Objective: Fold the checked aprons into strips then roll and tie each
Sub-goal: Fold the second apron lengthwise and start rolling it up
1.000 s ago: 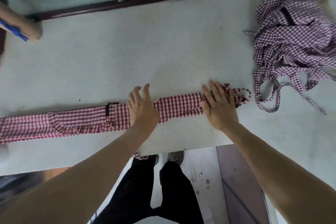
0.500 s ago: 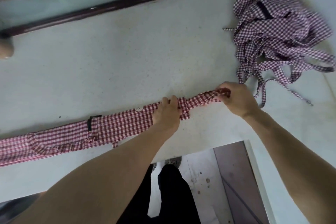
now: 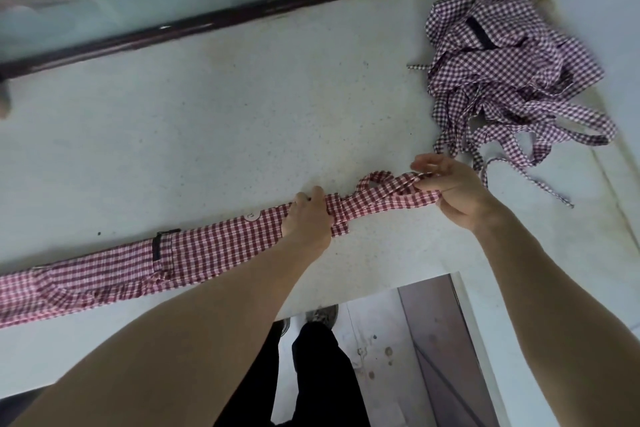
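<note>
On the tabletop [image 3: 242,107], our left hand [image 3: 308,218] clamps the folded apron strip [image 3: 194,250]; our right hand [image 3: 453,191] pinches its ties [image 3: 391,189], just right of that grip.

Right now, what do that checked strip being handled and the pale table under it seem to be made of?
Folded apron strip: thin woven cloth, probably cotton or a blend, matte; the red-and-white check creases and bunches softly where the left hand grips it. Table: hard speckled surface, perhaps stone or terrazzo, dull finish.
</note>
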`<control>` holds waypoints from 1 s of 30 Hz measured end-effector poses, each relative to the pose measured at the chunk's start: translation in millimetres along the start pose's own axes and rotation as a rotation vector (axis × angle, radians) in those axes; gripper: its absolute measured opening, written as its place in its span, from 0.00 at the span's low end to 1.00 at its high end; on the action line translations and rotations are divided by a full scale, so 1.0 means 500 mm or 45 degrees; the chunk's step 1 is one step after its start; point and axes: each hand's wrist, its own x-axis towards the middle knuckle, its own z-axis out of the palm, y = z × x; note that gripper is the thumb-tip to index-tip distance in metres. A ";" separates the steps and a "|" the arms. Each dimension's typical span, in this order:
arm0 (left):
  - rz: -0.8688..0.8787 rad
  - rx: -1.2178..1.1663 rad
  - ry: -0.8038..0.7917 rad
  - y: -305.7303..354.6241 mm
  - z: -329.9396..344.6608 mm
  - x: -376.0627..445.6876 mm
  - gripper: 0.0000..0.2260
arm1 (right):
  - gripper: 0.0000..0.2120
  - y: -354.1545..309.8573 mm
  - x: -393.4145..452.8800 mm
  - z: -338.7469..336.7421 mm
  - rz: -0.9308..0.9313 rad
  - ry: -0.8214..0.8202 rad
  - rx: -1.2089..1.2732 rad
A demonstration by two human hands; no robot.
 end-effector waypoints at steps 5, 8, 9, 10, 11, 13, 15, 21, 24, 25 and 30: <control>0.006 0.013 0.010 -0.003 0.006 0.002 0.19 | 0.14 -0.020 -0.018 -0.003 0.158 -0.271 -0.350; 0.004 0.025 0.018 -0.001 0.006 0.000 0.20 | 0.15 -0.026 -0.022 0.014 -0.063 -0.252 -0.339; 0.003 0.028 0.018 -0.001 0.007 0.000 0.20 | 0.20 -0.026 -0.022 0.016 -0.096 -0.281 -0.220; 0.002 0.027 0.016 -0.001 0.007 0.000 0.20 | 0.26 -0.027 -0.022 0.018 -0.099 -0.340 -0.089; 0.002 0.023 0.015 0.000 0.007 0.000 0.20 | 0.31 -0.027 -0.023 0.020 -0.091 -0.407 0.018; 0.004 0.023 0.018 0.000 0.006 0.000 0.20 | 0.37 -0.026 -0.025 0.030 -0.067 -0.509 0.132; 0.002 0.024 0.016 0.000 0.005 -0.001 0.20 | 0.39 -0.025 -0.022 0.040 -0.066 -0.525 0.120; -0.005 0.006 0.041 0.002 0.003 -0.004 0.17 | 0.41 -0.038 -0.026 0.060 -0.043 -0.493 0.040; 0.016 -0.025 0.039 0.000 -0.002 -0.006 0.16 | 0.42 -0.046 -0.026 0.067 -0.001 -0.529 -0.366; 0.042 -0.034 0.026 -0.004 -0.004 -0.007 0.15 | 0.38 -0.050 -0.026 0.064 -0.009 -0.524 -0.457; 0.161 0.067 0.025 -0.031 -0.011 -0.021 0.22 | 0.26 -0.078 -0.035 0.011 -0.069 -0.427 -0.624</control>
